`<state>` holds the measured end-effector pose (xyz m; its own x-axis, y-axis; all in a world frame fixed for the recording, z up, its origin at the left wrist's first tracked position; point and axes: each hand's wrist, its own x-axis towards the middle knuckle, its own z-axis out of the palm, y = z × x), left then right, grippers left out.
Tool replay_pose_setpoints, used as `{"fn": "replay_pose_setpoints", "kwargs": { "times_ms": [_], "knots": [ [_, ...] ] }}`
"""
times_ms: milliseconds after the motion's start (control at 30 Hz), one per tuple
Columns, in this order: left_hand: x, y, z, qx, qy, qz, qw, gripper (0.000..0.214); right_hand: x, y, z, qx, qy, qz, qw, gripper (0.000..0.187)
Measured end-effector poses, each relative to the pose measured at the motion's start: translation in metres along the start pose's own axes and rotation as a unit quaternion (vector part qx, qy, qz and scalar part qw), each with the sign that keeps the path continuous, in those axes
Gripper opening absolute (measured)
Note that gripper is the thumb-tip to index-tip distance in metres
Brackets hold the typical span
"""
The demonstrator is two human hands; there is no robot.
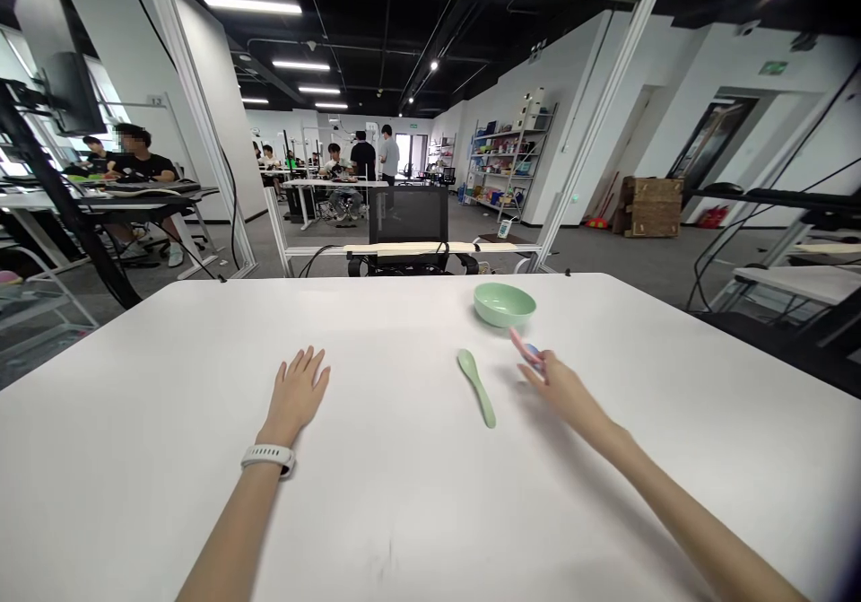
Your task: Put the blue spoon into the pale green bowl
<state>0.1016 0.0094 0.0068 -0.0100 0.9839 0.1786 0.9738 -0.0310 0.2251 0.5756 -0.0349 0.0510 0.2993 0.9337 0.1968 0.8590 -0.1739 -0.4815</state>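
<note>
My left hand lies flat on the white table, palm down with its fingers spread, and holds nothing. Above the table on the right, my right hand grips a small, slim pink-and-blue object between thumb and fingers. Blur and the fingers hide what kind of thing it is. Its pink end points toward a light green bowl, which stands upright near the far edge. Left of my right hand, a light green spoon rests on the tabletop, its broad end away from me.
The white table fills the foreground. A metal frame rises around its far side, with a black office chair beyond. Several people sit or stand at desks farther back. A stocked shelf stands along the right wall.
</note>
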Motion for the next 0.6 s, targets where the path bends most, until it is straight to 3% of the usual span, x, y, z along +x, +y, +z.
{"fn": "replay_pose_setpoints", "kwargs": {
  "times_ms": [133, 267, 433, 600],
  "knots": [
    [0.001, -0.003, 0.002, -0.009, 0.0, 0.002, 1.0, 0.064, -0.03, -0.058, 0.016, 0.044, -0.124, -0.006, 0.991, 0.03],
    [0.003, -0.005, 0.003, -0.009, 0.007, 0.001, 1.0, 0.064, -0.038, -0.075, 0.025, 0.018, -0.162, -0.018, 0.986, 0.024],
    [0.001, -0.002, 0.001, -0.001, -0.004, -0.008, 1.0, 0.064, -0.019, -0.046, 0.019, 0.057, -0.097, -0.011, 0.994, 0.015],
    [0.0, 0.001, -0.003, -0.002, -0.016, -0.014, 1.0, 0.066, 0.02, 0.011, -0.024, 0.045, 0.016, 0.045, 0.998, 0.015]
  ]
}}
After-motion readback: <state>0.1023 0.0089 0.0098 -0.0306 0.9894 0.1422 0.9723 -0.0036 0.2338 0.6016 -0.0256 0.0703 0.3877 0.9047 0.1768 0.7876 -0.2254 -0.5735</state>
